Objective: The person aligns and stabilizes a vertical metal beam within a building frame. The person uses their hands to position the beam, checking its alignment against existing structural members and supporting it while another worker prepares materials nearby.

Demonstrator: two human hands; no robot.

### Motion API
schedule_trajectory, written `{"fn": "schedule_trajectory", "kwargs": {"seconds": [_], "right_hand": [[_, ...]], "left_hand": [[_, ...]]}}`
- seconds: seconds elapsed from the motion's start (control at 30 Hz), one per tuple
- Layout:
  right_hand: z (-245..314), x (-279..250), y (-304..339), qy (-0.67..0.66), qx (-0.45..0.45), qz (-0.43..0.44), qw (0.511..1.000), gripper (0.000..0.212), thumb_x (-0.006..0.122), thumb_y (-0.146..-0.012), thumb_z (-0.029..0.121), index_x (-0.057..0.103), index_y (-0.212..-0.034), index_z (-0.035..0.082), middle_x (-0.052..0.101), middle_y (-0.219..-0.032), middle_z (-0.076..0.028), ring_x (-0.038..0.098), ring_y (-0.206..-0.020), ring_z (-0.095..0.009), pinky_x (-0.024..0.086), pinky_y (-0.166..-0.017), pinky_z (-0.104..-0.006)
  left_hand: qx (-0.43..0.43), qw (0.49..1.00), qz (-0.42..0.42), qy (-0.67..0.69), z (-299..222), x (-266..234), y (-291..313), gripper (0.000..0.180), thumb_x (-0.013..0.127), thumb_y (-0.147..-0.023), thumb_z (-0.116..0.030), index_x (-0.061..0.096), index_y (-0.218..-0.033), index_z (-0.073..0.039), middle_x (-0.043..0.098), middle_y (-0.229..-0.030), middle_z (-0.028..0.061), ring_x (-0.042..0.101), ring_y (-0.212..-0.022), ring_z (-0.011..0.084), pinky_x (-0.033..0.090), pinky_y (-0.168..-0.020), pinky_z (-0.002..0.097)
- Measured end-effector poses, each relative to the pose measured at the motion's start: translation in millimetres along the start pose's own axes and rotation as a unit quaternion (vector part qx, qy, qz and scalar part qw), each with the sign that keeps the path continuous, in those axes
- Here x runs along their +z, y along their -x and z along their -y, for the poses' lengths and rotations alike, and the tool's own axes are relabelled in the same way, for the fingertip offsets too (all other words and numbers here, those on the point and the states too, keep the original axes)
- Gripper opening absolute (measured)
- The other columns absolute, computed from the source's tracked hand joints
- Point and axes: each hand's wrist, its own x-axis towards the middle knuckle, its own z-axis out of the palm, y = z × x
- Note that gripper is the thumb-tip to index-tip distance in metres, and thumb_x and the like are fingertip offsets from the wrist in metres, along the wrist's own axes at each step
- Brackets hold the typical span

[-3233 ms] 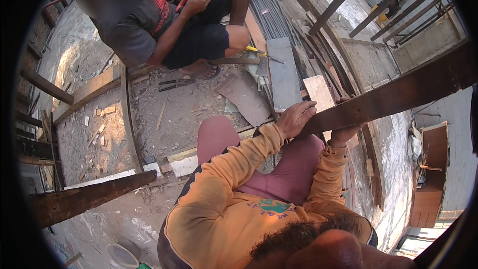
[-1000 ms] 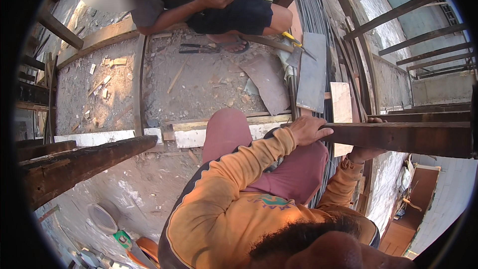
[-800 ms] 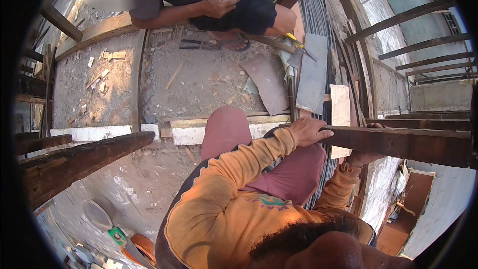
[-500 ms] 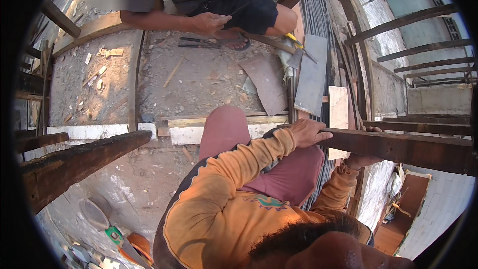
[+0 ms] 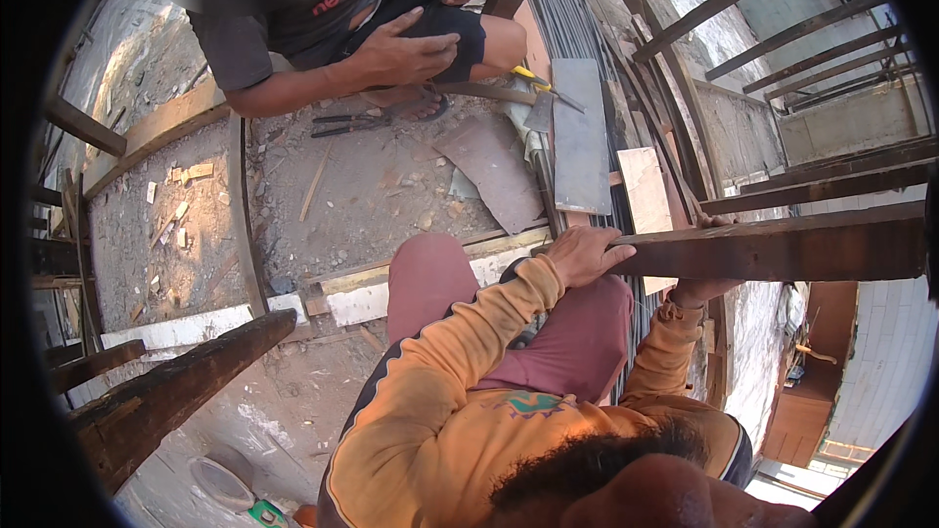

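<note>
A long dark wooden beam (image 5: 782, 246) runs from above my right thigh out to the right edge. My left hand (image 5: 584, 256) is at its near end, fingers and thumb against the wood. Farther along, my right hand (image 5: 706, 290) grips the beam from below, with fingertips showing over the top edge. Beneath the beam lies a pale board (image 5: 646, 191). A grey flat panel (image 5: 581, 137) is just beyond my left hand. Next to it lie a hatchet-like blade (image 5: 539, 113) and a yellow-handled tool (image 5: 533, 76).
Across from me sits a co-worker (image 5: 342, 20) with one gloved hand and one bare open hand. Long-handled cutters (image 5: 342, 123) and a brown sheet (image 5: 494, 171) lie on the dirt floor. Another dark beam (image 5: 186, 396) juts in at left. Bundled thin rods (image 5: 577, 20) stretch away.
The whole view has swung, and the scene sits differently in it. The co-worker's bare hand has opened and lifted. Both my hands stay on the beam in nearly the same places.
</note>
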Motion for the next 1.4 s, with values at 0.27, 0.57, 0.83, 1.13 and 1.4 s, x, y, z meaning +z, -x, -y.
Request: {"fn": "schedule_trajectory", "kwargs": {"seconds": [0.27, 0.57, 0.83, 1.13, 1.4], "right_hand": [[-20, -21, -1, -0.112, 0.047, 0.01, 0.993, 0.065, 0.028, -0.101, 0.056, 0.048, -0.131, 0.002, 0.065, -0.112, -0.02, 0.065, -0.099, -0.028, 0.052, -0.092, -0.0381], [-19, -19, 2, -0.084, 0.037, 0.004, 0.996, 0.073, 0.024, -0.1, 0.062, 0.047, -0.131, 0.0, 0.063, -0.111, -0.021, 0.063, -0.103, -0.029, 0.049, -0.097, -0.0395], [0, -1, 4, 0.161, -0.039, 0.009, 0.986, 0.07, 0.027, -0.101, 0.057, 0.05, -0.125, -0.005, 0.063, -0.109, -0.021, 0.064, -0.099, -0.029, 0.051, -0.092, -0.0386], [-3, -4, 2, 0.007, -0.03, 0.0, 1.0, 0.046, 0.062, -0.094, 0.035, 0.049, -0.119, -0.001, 0.065, -0.1, -0.015, 0.064, -0.09, -0.022, 0.053, -0.08, -0.0356], [13, 12, 2, 0.097, -0.093, 0.001, 0.991, 0.047, 0.053, -0.099, 0.033, 0.051, -0.12, -0.01, 0.066, -0.101, -0.02, 0.068, -0.084, -0.025, 0.059, -0.077, -0.036]], "left_hand": [[0.003, 1.0, -0.004, 0.0, 1, 3, -1, 0.063, 0.048, -0.097, -0.052, 0.061, -0.119, 0.005, 0.065, -0.113, 0.0254, 0.061, -0.107, 0.0407, 0.047, -0.092, 0.0453], [-0.005, 0.999, 0.032, -0.013, -7, -6, -2, 0.065, 0.045, -0.097, -0.054, 0.06, -0.121, 0.005, 0.064, -0.113, 0.0252, 0.061, -0.107, 0.041, 0.047, -0.092, 0.0453], [0.013, 0.999, -0.038, -0.002, 7, 0, -2, 0.068, 0.044, -0.096, -0.058, 0.063, -0.117, 0.004, 0.067, -0.099, 0.0233, 0.062, -0.1, 0.0401, 0.047, -0.088, 0.0468], [0.0, 1.0, 0.016, -0.014, -3, -11, 1, 0.065, 0.046, -0.096, -0.056, 0.06, -0.119, 0.004, 0.065, -0.108, 0.0252, 0.061, -0.102, 0.0419, 0.048, -0.087, 0.0462], [-0.002, 1.0, -0.001, -0.026, 5, -13, 2, 0.062, 0.045, -0.096, -0.056, 0.061, -0.114, 0.001, 0.065, -0.102, 0.0257, 0.061, -0.099, 0.0433, 0.047, -0.084, 0.0488]]}}
